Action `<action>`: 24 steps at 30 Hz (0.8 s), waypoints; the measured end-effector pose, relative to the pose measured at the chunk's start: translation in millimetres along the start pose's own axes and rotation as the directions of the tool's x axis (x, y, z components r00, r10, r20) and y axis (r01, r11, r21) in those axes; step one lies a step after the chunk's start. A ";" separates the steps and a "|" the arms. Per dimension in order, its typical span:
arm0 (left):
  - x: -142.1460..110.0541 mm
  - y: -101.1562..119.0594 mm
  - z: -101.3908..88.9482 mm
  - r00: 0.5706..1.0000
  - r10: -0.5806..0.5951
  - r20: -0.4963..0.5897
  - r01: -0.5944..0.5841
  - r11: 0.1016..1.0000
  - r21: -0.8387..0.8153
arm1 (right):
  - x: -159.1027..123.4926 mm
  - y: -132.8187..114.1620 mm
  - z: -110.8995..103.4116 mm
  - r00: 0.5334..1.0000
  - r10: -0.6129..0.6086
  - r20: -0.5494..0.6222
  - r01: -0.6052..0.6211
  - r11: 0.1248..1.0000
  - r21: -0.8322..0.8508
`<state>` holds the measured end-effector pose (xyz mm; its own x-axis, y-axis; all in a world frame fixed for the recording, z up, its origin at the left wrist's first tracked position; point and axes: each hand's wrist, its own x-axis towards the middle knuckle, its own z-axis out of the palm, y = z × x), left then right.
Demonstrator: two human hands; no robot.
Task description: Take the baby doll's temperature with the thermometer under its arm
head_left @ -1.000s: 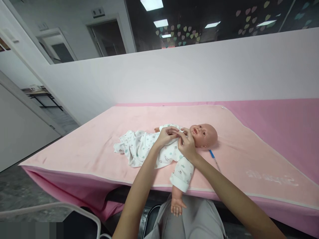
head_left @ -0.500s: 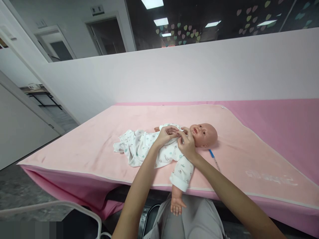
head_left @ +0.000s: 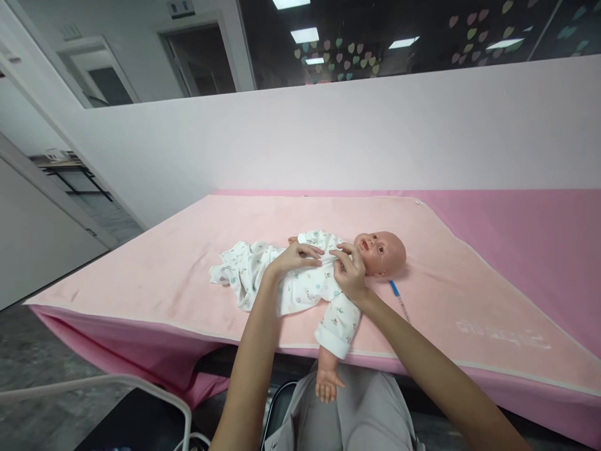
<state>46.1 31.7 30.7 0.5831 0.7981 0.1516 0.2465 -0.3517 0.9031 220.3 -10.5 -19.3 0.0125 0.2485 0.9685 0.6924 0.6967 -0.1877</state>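
Head view: the doll [head_left: 300, 291] lies on the bench [head_left: 154, 263], head right, near a blue-ended stick [head_left: 399, 300]. The left hand [head_left: 297, 257], thumb and fingers parted, and curled right hand [head_left: 351, 270] are at its chest; whether the right pinches cloth is unclear.

L hand [head_left: 299, 257] nr R hand [head_left: 350, 270], fingers [head_left: 310, 249] bent

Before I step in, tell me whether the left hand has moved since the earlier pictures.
Yes: the left hand has moved to the left, away from the doll's head, and drawn apart from the right hand.
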 end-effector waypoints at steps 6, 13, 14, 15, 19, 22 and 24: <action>-3.7 -5.9 3.9 0.997 0.068 -0.042 -0.069 0.997 -0.017 | -1.0 1.2 1.6 1.000 0.023 0.010 -0.023 1.000 -0.001; -5.4 -15.5 10.4 0.946 0.141 -0.293 -0.115 0.988 0.103 | 3.0 -2.4 0.3 0.991 0.092 0.099 -0.087 0.995 -0.054; -5.6 -16.5 10.7 0.940 0.152 -0.306 -0.122 0.986 0.117 | 4.2 -3.5 0.2 0.983 0.112 0.145 -0.104 0.993 -0.064; -5.7 -17.1 11.0 0.936 0.164 -0.310 -0.130 0.983 0.130 | 5.4 -4.4 0.2 0.972 0.128 0.197 -0.116 0.991 -0.069; -7.2 -16.1 12.1 0.927 0.204 -0.315 -0.146 0.969 0.198 | 9.0 -6.5 1.1 0.923 0.139 0.359 -0.123 0.990 -0.069; -8.8 -14.2 12.4 0.923 0.227 -0.309 -0.144 0.952 0.270 | 9.3 -6.6 1.8 0.908 0.146 0.393 -0.124 0.989 -0.080; -10.0 -13.3 11.5 0.930 0.236 -0.280 -0.147 0.941 0.304 | 8.9 -6.7 1.6 0.904 0.156 0.398 -0.130 0.987 -0.091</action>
<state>45.9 22.8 12.5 0.3839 0.7966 0.4671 0.3815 -0.5974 0.7054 214.6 -11.9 -9.7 -0.1682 0.6010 0.7814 0.7478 0.5943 -0.2961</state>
